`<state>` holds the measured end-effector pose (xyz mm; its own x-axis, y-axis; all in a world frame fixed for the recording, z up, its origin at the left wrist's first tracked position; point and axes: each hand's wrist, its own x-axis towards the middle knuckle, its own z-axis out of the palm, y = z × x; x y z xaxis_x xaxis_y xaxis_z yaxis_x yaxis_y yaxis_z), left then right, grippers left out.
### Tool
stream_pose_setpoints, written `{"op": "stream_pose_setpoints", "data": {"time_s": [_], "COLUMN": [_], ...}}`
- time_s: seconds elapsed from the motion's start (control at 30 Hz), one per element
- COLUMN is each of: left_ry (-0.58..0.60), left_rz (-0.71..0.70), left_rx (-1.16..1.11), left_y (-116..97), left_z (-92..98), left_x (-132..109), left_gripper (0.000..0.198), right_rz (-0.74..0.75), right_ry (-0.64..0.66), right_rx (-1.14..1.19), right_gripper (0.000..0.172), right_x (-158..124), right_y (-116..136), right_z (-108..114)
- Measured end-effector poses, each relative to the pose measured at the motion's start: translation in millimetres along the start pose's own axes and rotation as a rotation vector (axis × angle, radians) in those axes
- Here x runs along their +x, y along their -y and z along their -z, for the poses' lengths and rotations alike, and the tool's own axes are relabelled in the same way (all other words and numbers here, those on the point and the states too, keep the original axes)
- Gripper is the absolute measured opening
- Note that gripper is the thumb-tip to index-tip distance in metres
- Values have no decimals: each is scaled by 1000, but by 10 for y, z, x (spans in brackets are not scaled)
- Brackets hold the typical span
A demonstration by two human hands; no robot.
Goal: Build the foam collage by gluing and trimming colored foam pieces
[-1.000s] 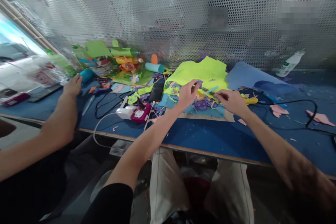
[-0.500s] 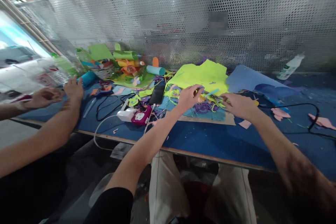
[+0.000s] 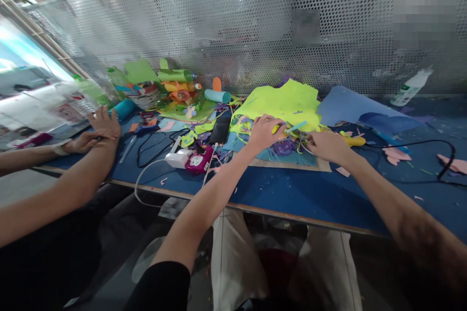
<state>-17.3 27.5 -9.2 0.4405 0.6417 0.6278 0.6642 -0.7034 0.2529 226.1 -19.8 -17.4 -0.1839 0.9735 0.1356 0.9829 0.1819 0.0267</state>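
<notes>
My left hand [image 3: 265, 132] is closed, fingers curled down over the craft scraps. Its fingertips are beside the near end of a light blue strip [image 3: 297, 126]; whether they grip it is unclear. My right hand [image 3: 326, 146] is closed in a pinch a short way to the right, on something small and hidden. Between and below the hands lie purple foam scraps [image 3: 282, 147] on a blue sheet [image 3: 304, 158]. Behind them spreads a large lime-green foam sheet [image 3: 279, 99]. A yellow tool [image 3: 353, 140] with a black cord shows beyond my right hand.
A phone [image 3: 220, 130], a pink-and-white charger block [image 3: 197, 161] and cables lie left. Bottles and rolled foam stand behind. A co-worker's hands [image 3: 104, 124] rest at far left. A white glue bottle [image 3: 411, 88] leans near the perforated metal screen [image 3: 255, 24].
My left hand's fingers have lowered and curled toward the light blue strip. My right hand has shifted slightly, showing more of the yellow tool. The co-worker's hands have come together.
</notes>
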Motion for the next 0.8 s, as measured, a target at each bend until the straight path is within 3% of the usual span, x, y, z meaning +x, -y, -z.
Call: {"op": "stream_pose_setpoints", "data": {"time_s": [0.13, 0.27, 0.4, 0.63, 0.8], "left_ry": [-39, -23, 14, -42, -164], "left_rz": [79, 194, 254, 365, 398], "left_rx": [-13, -33, -50, -310, -566], "left_y": [-42, -63, -72, -68, -69], "left_z": [45, 77, 90, 97, 103], "left_x": [5, 17, 20, 33, 64], "left_gripper": [24, 22, 22, 26, 24], "right_rz": [-57, -30, 52, 210, 360], "right_ry": [-76, -161, -335, -462, -421], "right_rx": [137, 424, 675, 615, 511], "right_gripper": [12, 39, 49, 45, 30], "right_x": [-7, -37, -101, -110, -128], "right_y": [66, 64, 11, -13, -19], "right_z": [45, 172, 318, 312, 276]}}
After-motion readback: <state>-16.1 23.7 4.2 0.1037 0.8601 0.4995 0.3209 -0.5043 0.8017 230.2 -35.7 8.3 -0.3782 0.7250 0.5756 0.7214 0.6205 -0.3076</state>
